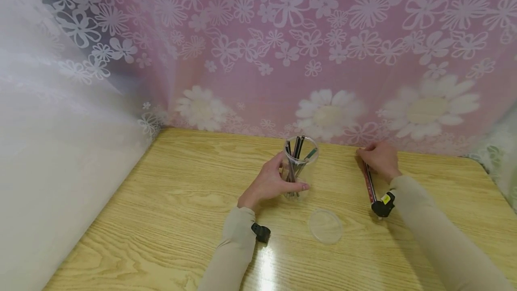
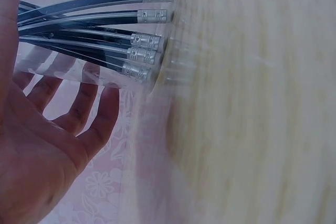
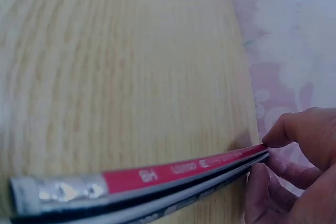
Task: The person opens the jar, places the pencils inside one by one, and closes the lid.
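My left hand [image 1: 268, 181] is wrapped around a clear plastic cup [image 1: 305, 173], thumb in front and fingers behind. Inside the cup, several dark pencils [image 1: 298, 148] lean at different angles. Their silver ferrules [image 2: 152, 16] point toward the cup's base in the left wrist view. Over at the right, near the table's back edge, my right hand [image 1: 381, 158] pinches the far ends of a red pencil [image 3: 178, 170] and a dark pencil [image 3: 173, 205] lying side by side. The eraser ends of those two extend toward the wrist. HB is printed on the red one.
A clear round lid [image 1: 325, 226] lies flat on the wood-grain table [image 1: 169, 219], between the forearms. Behind the table hangs a pink flowered curtain [image 1: 258, 75], and a pale sheet [image 1: 60, 147] closes off the left side.
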Motion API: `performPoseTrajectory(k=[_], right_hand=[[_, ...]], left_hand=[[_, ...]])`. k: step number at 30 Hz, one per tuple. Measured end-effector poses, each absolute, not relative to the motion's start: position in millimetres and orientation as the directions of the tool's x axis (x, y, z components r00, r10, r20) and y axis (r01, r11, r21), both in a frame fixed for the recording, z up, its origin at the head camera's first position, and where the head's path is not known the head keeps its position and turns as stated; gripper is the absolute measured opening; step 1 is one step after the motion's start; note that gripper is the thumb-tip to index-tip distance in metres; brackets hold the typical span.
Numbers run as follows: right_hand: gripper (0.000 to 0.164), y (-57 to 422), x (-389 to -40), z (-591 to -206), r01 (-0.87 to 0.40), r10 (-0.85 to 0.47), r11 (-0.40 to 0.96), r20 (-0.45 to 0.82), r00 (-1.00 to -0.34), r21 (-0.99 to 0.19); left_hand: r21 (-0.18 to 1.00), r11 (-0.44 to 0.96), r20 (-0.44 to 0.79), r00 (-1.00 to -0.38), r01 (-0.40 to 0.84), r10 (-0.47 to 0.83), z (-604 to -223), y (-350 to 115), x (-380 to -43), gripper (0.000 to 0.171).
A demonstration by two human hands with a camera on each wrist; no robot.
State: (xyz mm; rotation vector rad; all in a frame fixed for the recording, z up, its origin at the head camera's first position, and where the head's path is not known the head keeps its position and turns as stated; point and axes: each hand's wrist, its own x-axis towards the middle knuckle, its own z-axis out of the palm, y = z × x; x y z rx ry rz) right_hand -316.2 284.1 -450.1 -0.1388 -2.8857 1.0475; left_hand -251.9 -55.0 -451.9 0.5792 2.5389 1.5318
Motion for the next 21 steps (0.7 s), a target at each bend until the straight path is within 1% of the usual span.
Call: performPoseTrajectory(k=[4,9,12,16,19,21], right_hand=[[0.038,285.7,-316.5,-448.2,0.058,0.128,0.733,0.055,-0.99,-0.677],[0.039,285.4,-316.3,-443.2,0.086,0.165,0.697,0.043,-0.985,-0.712],[0.037,284.7,-315.4,-441.5,0.083,0.162,0.702,0.046,-0.986,-0.708],[0.034,282.8,-314.0,-441.7,0.009,0.07,0.761,0.068,-0.995,-0.648],[0.036,279.0,-313.9,-442.2,-0.069,-0.024,0.803,0.083,-0.996,-0.592],[0.039,274.7,-314.3,-442.2,-0.095,-0.066,0.819,0.071,-0.995,-0.565]], left_hand=[[0.872,0.415,0.093,-0.918,0.262,0.385,-452.2,-54.8,-252.0,0.056],[0.877,0.404,0.093,-0.917,0.26,0.388,-451.9,-54.7,-251.7,0.06],[0.877,0.406,0.09,-0.918,0.257,0.386,-451.3,-54.6,-251.5,0.057],[0.876,0.409,0.087,-0.919,0.254,0.384,-451.2,-54.2,-251.5,0.054],[0.878,0.405,0.091,-0.918,0.257,0.386,-451.9,-53.7,-251.7,0.055],[0.88,0.399,0.093,-0.918,0.256,0.385,-452.2,-53.6,-251.5,0.057]])
